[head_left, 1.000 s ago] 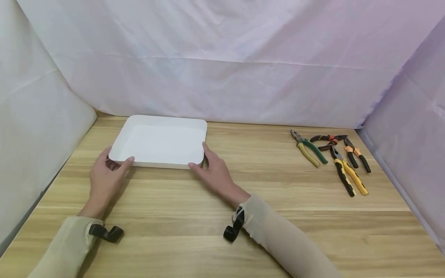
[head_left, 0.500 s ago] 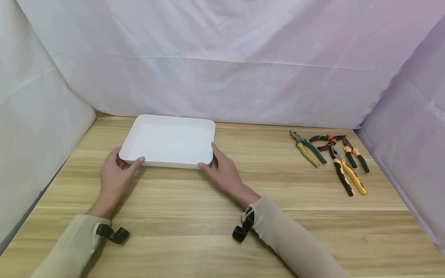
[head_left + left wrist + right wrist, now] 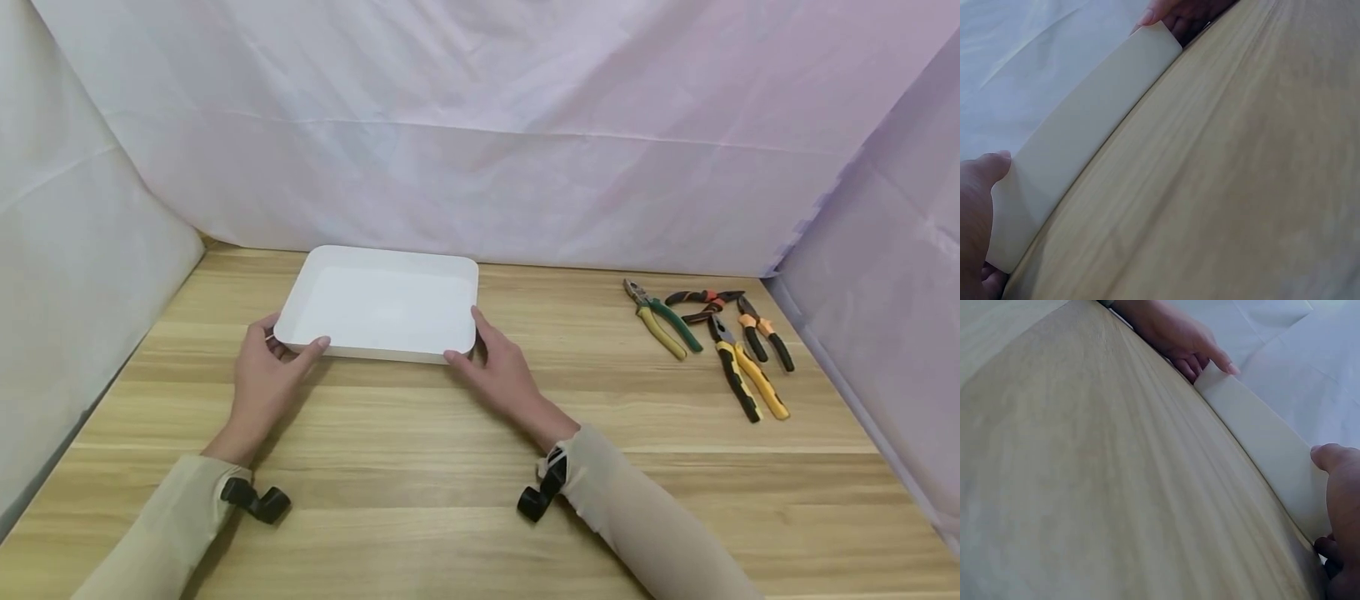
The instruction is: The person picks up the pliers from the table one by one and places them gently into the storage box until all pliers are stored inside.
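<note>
Pale brown wood makes the worktop (image 3: 405,433), and its grain runs mostly from side to side. White cloth (image 3: 480,183) hangs behind it, with creases and one long horizontal fold; similar cloth stands at both sides, slightly violet on the right.

The white tray (image 3: 382,308) is at the far part of the worktop, left of the middle, near the back cloth. The left hand (image 3: 266,375) holds its near left corner and the right hand (image 3: 502,375) its near right corner; each has the thumb at the near wall and the other fingers bent around the corner.

Only the head view shows the tray's inside, the beige sleeves (image 3: 645,508), and four pliers lying well apart to the right: green-yellow pliers (image 3: 647,305), red-black pliers (image 3: 715,302), orange-black pliers (image 3: 756,320) and yellow-black pliers (image 3: 726,342). The wrist views show instead, from low, the near wall's outer face and its lower edge along the wood.
</note>
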The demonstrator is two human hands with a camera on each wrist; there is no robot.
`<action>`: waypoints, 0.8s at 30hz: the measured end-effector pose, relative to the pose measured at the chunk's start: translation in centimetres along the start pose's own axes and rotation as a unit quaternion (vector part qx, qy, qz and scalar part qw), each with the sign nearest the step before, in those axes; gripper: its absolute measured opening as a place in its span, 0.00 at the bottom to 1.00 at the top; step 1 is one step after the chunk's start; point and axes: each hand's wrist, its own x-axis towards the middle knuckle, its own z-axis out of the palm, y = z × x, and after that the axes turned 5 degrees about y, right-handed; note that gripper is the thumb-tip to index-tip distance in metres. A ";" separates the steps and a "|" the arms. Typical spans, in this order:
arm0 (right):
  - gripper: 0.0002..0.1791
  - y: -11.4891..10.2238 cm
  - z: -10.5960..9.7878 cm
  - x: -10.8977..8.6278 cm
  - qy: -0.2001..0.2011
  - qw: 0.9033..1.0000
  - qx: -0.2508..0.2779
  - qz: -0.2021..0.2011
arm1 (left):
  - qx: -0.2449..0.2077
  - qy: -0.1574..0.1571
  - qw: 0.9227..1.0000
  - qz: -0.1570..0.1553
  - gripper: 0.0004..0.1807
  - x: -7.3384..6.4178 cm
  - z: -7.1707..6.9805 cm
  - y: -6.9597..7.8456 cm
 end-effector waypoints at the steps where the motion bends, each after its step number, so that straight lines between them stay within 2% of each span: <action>1: 0.48 0.0 -0.1 0.0 0.000 1.000 0.000 0.000 | 0.002 -0.002 1.000 -0.002 0.51 0.0 0.0 0.1; 8: 0.48 0.6 -0.9 -0.1 -0.006 1.000 -0.003 -0.002 | 0.018 -0.010 1.000 -0.012 0.53 0.1 0.3 0.2; 10: 0.48 0.8 -1.2 -0.2 -0.002 1.000 -0.001 -0.002 | 0.034 -0.011 0.999 0.005 0.53 0.2 0.5 0.2; 13: 0.47 1.2 -1.7 -0.3 0.002 1.000 0.003 -0.002 | 0.050 -0.012 0.997 0.050 0.50 0.3 0.9 0.1; 15: 0.48 1.4 -1.9 -0.3 0.004 1.000 0.009 -0.001 | 0.055 -0.011 0.995 0.081 0.48 0.5 1.2 0.0; 17: 0.48 1.6 -2.0 -0.3 0.006 1.000 0.016 0.001 | 0.053 -0.012 0.994 0.097 0.46 0.6 1.5 0.0; 20: 0.49 1.8 -2.1 -0.4 0.012 0.999 0.033 0.003 | 0.052 -0.014 0.994 0.092 0.47 0.6 1.8 0.1; 24: 0.51 2.1 -2.2 -0.4 0.014 0.999 0.038 0.000 | 0.055 -0.021 0.996 0.063 0.51 0.4 2.1 0.4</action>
